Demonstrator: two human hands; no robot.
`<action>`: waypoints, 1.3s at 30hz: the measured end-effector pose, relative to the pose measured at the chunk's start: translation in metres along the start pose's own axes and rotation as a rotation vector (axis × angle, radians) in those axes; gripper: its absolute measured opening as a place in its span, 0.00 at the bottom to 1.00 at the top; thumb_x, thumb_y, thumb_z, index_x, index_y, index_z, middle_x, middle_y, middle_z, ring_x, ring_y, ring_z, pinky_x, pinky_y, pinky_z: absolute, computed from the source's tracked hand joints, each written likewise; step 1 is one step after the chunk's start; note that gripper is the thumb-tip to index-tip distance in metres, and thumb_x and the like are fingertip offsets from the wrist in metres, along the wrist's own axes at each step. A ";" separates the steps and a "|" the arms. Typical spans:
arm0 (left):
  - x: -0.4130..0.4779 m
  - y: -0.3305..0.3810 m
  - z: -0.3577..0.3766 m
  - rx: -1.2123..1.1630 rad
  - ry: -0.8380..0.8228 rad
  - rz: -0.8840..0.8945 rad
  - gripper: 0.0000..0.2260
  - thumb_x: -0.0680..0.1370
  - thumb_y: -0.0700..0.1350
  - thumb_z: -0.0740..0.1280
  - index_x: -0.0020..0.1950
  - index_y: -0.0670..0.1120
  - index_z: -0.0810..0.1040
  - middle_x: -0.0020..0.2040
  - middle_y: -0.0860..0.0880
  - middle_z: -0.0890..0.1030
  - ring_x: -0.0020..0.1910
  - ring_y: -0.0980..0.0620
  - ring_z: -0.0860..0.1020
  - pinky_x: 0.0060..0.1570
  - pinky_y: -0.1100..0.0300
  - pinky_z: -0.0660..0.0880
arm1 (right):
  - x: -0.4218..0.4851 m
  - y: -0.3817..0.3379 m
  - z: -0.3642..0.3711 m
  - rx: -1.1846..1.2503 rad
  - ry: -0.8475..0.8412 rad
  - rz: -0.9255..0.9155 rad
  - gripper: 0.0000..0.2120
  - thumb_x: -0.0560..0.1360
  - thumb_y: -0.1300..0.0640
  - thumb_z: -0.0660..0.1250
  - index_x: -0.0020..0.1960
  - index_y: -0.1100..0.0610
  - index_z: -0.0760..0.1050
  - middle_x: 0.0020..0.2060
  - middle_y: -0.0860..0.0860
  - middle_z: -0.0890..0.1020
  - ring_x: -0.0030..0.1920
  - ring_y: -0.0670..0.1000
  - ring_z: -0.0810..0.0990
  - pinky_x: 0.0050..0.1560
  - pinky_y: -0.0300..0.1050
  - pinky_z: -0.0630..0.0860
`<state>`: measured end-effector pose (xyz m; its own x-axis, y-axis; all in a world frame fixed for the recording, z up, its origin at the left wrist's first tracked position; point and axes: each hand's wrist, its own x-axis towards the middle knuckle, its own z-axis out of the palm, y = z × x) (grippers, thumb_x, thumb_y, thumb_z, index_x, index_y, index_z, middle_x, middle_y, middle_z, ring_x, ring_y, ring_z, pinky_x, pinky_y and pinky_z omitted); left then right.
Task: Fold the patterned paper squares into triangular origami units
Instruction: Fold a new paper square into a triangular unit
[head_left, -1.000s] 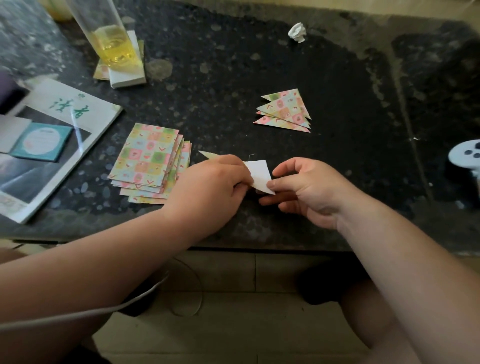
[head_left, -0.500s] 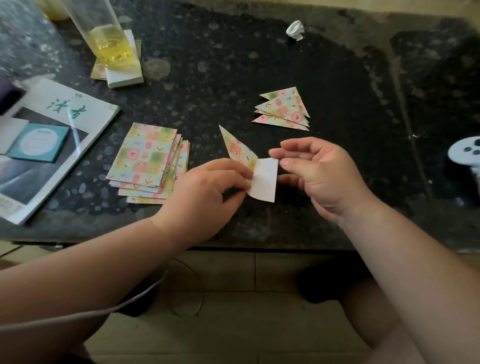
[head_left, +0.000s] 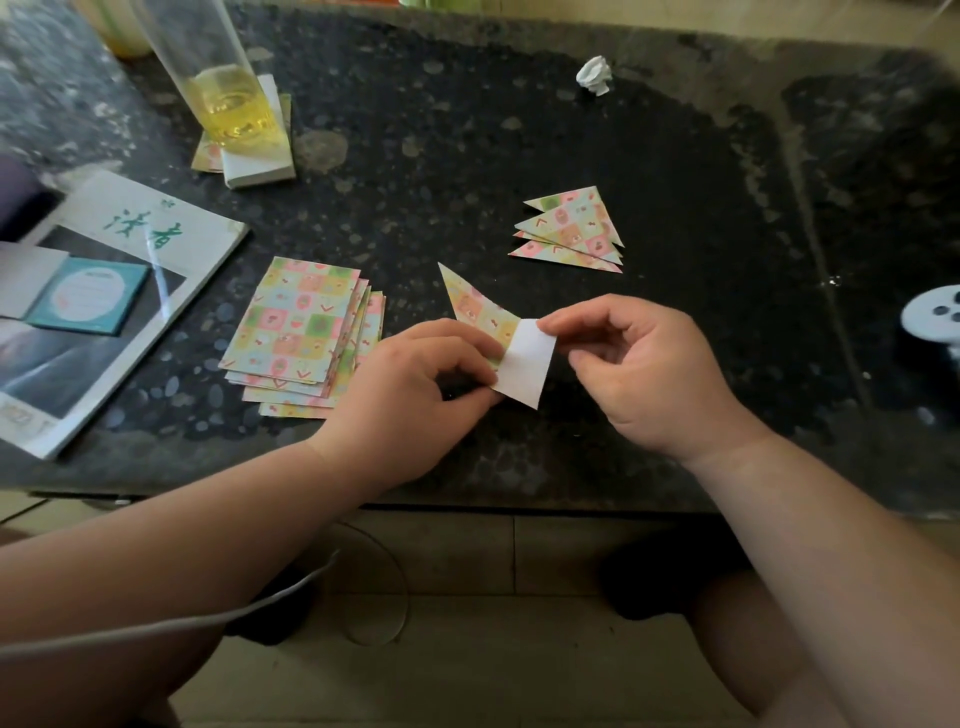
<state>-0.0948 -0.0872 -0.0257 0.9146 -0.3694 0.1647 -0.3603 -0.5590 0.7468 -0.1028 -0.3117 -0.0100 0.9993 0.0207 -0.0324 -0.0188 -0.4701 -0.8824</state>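
A half-folded patterned paper (head_left: 524, 361) is held just above the dark table, its white underside facing me and a patterned point sticking up to the left. My left hand (head_left: 415, 395) pinches its left side. My right hand (head_left: 644, 374) pinches the top right corner of the white flap with thumb and forefinger. A stack of flat patterned squares (head_left: 301, 332) lies to the left of my left hand. Several finished triangular units (head_left: 571, 231) lie in a pile beyond my right hand.
A magazine (head_left: 104, 291) with a teal card lies at the left edge. A tall glass of yellow liquid (head_left: 228, 98) stands on a white pad at the back left. A crumpled paper ball (head_left: 595, 75) sits at the back; a white round object (head_left: 935, 317) at the right.
The paper was lifted off the table and turned, so its patterned point now stands up. My right hand rose from the lower edge to the flap's top corner.
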 end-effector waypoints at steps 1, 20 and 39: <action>0.000 0.001 0.000 -0.014 0.003 0.006 0.06 0.72 0.43 0.78 0.44 0.52 0.83 0.55 0.59 0.83 0.57 0.64 0.78 0.54 0.75 0.72 | 0.000 0.000 -0.001 0.011 0.004 -0.005 0.16 0.77 0.70 0.69 0.53 0.50 0.85 0.51 0.40 0.85 0.54 0.39 0.83 0.55 0.34 0.80; 0.003 -0.001 -0.001 -0.112 -0.016 -0.197 0.05 0.72 0.46 0.79 0.39 0.54 0.84 0.53 0.64 0.83 0.51 0.67 0.80 0.50 0.75 0.74 | 0.001 0.005 0.004 -0.347 -0.167 -0.194 0.04 0.75 0.53 0.76 0.48 0.46 0.87 0.50 0.37 0.82 0.55 0.41 0.76 0.56 0.39 0.74; 0.023 -0.027 -0.003 0.499 -0.478 -0.001 0.23 0.84 0.60 0.55 0.80 0.63 0.60 0.83 0.60 0.49 0.81 0.57 0.42 0.80 0.51 0.40 | -0.001 0.010 0.016 -0.480 -0.328 -0.055 0.03 0.77 0.52 0.74 0.50 0.45 0.84 0.51 0.37 0.77 0.56 0.39 0.74 0.59 0.40 0.76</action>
<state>-0.0637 -0.0790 -0.0400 0.7747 -0.5916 -0.2234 -0.5060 -0.7917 0.3422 -0.1043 -0.3025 -0.0261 0.9343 0.2924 -0.2039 0.1261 -0.8062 -0.5781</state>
